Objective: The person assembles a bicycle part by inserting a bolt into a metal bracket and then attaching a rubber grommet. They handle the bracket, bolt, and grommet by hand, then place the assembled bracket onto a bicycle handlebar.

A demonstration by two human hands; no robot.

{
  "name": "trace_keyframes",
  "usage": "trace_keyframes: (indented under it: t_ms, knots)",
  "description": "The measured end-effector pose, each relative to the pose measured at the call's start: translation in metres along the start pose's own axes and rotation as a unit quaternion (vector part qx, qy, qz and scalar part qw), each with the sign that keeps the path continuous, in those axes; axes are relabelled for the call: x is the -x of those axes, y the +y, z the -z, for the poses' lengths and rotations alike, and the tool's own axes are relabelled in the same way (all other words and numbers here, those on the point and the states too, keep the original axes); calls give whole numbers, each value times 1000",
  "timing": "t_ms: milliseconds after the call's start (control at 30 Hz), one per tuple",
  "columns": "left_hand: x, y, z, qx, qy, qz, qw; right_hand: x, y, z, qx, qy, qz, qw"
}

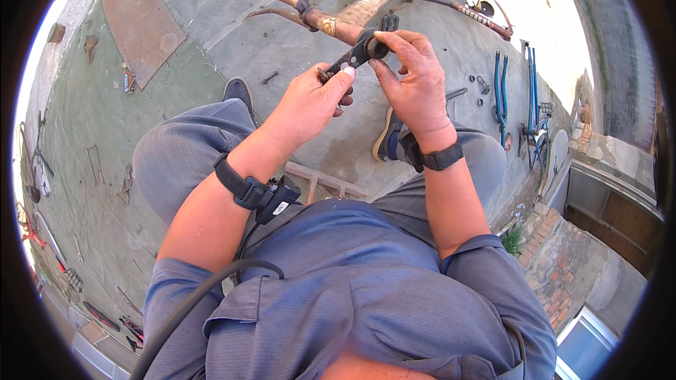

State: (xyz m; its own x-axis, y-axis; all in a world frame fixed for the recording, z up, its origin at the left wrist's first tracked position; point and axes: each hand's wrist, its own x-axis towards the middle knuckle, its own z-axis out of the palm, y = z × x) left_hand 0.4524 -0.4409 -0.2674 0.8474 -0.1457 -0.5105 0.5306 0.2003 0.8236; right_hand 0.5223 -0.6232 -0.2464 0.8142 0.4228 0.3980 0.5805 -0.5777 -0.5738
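Note:
My left hand [317, 95] is closed round a dark flat metal bar with holes [354, 57], raised in front of my knees. At the bar's upper right end is a round dark ring-shaped part [378, 48]. The thumb and forefinger of my right hand [415, 81] pinch this ring. Whether the ring is separate from the bar, I cannot tell. Just beyond my hands lies a worn bicycle frame [366, 7] with a rusty two-pronged fork [303, 14]. A black block-shaped part [389, 23] shows right behind the ring.
Blue fork-like tubes [501, 91] lie on the right, beside small nuts and loose metal parts [482, 84]. A rusty sheet [141, 21] lies far left. A wooden frame [327, 181] rests between my legs. Bicycle parts [70, 278] line the left edge; a brick wall [549, 253] stands right.

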Motion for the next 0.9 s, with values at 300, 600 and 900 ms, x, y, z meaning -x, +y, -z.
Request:
trace_keyframes:
  t_ms: [300, 600, 900]
  knots:
    - [-1, -1, 1, -2, -1, 1, 1000, 1, -8, -9, -17, 25, -105, 994]
    - [-1, -1, 0, 4, -2, 1, 1000, -1, -6, -3, -22, -3, -15, 1000]
    - [0, 0, 1, -2, -2, 2, 1000, 0, -11, -2, -6, 3, -109, 994]
